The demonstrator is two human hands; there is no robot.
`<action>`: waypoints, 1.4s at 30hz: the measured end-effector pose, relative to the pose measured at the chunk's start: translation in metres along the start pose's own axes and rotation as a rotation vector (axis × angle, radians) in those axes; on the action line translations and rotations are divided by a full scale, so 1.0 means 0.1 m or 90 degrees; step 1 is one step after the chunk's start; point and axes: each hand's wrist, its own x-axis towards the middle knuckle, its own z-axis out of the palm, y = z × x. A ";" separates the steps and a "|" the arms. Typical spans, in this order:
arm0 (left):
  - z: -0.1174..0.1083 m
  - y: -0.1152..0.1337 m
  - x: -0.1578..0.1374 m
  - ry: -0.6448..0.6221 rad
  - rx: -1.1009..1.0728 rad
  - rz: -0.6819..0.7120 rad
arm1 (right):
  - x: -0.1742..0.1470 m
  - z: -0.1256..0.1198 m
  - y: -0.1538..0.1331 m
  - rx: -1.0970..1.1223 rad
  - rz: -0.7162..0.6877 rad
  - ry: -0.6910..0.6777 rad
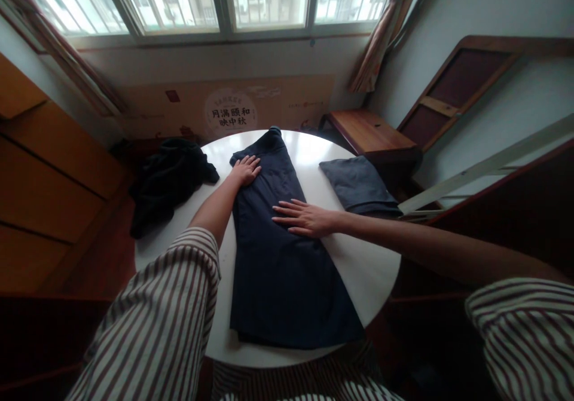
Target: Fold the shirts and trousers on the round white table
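Note:
A pair of dark navy trousers [287, 287] lies lengthwise across the round white table [359, 269], folded so that its legs lie together. The narrower waist end points at the window and the wide hems are on my side. My left hand [246, 170] rests flat on the upper left edge of the cloth, fingers spread. Lower down, near the right edge, my right hand [307, 218] lies flat on the trousers with its fingers stretched out. Neither hand grips the fabric.
A folded grey garment [359, 184] lies at the table's right. On the left, a crumpled black garment [168, 180] hangs partly over the edge. Beyond stand a wooden side table [370, 131] and a printed cardboard panel [296, 102] under the window. Wooden drawers [54, 192] are at far left.

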 end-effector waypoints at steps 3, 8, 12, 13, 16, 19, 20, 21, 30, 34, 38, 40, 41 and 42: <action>-0.01 0.00 -0.01 -0.001 -0.001 0.000 | -0.22 0.02 -0.32 0.076 -0.013 0.033; -0.01 0.01 -0.01 -0.002 0.010 -0.005 | -0.71 0.15 -0.84 0.099 0.318 0.311; -0.03 0.03 -0.03 -0.002 0.019 -0.006 | -0.99 0.30 -1.10 0.085 0.466 0.219; -0.04 0.03 -0.04 -0.003 0.021 -0.007 | -1.01 0.34 -1.15 0.074 0.465 0.197; -0.06 0.05 -0.06 -0.006 0.024 -0.010 | -1.00 0.39 -1.24 0.029 0.450 0.162; -0.07 0.05 -0.06 -0.011 0.023 -0.012 | -0.96 0.42 -1.27 0.010 0.421 0.146; -0.07 0.04 -0.05 -0.013 0.023 -0.013 | -0.96 0.44 -1.28 0.011 0.415 0.146; -0.07 0.04 -0.05 -0.015 0.024 -0.013 | -0.97 0.45 -1.29 0.015 0.412 0.149; -0.07 0.04 -0.05 -0.022 0.024 -0.017 | -0.96 0.32 -1.35 0.019 0.485 0.137; -0.08 0.05 -0.05 -0.020 0.021 -0.016 | -0.85 0.20 -1.33 -0.010 0.545 0.085; -0.07 0.04 -0.04 -0.017 0.015 -0.014 | -0.86 0.19 -1.37 -0.013 0.481 -0.019; -0.06 0.03 -0.04 -0.012 0.014 -0.014 | -0.90 0.12 -1.39 -0.022 0.483 -0.063; -0.05 0.03 -0.03 -0.009 0.014 -0.014 | -0.91 0.05 -1.38 -0.022 0.475 -0.087; -0.05 0.03 -0.03 -0.008 0.013 -0.015 | -0.91 -0.04 -1.36 -0.023 0.462 -0.104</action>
